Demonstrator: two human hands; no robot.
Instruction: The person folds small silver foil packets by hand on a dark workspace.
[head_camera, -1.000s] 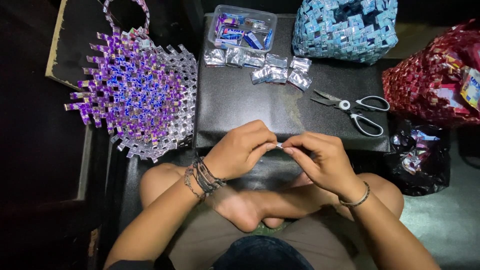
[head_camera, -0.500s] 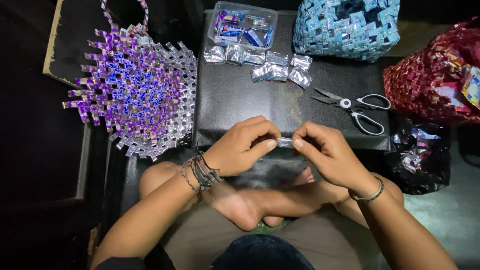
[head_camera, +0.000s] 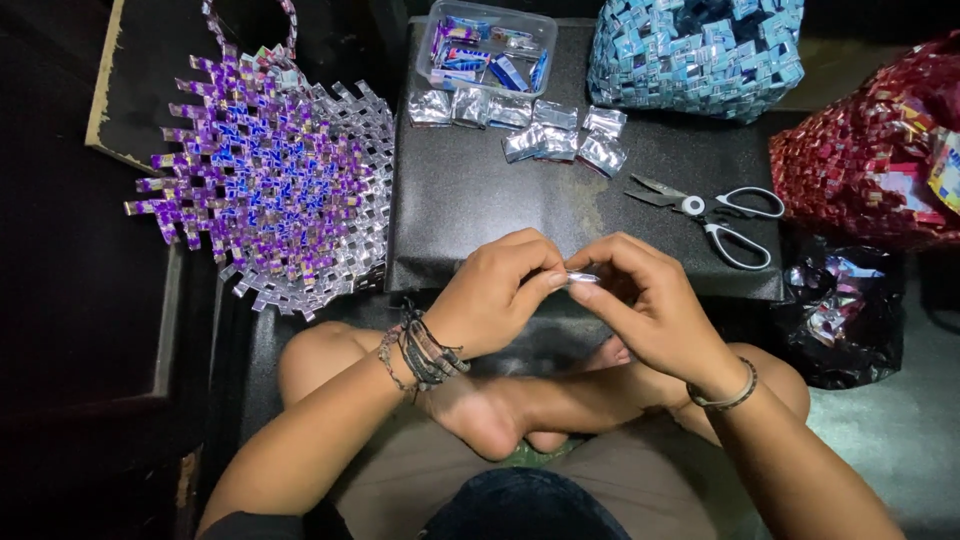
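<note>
- On your far left lies a purple and silver woven mat (head_camera: 270, 190), partly on the dark table (head_camera: 470, 215).
- Your left hand (head_camera: 495, 295) has its fingers pressed together. It pinches one end of a small silver strip (head_camera: 580, 279).
- The silver strip sits between your two hands, just above the near edge of the table.
- At the back of the table stands a clear plastic box (head_camera: 487, 45) with blue wrappers in it.
- Just in front of the box lie folded silver pieces (head_camera: 520, 125) in a row.
- Your right hand (head_camera: 650, 300) pinches the other end of the strip with its fingertips.
- White-handled scissors (head_camera: 710, 212) lie on the table near your right hand, not touching it.
- A blue woven bag (head_camera: 700, 50) stands behind the scissors.
- On your far right sits a red woven bag (head_camera: 870, 160), with a black plastic bag (head_camera: 840, 310) below it.
</note>
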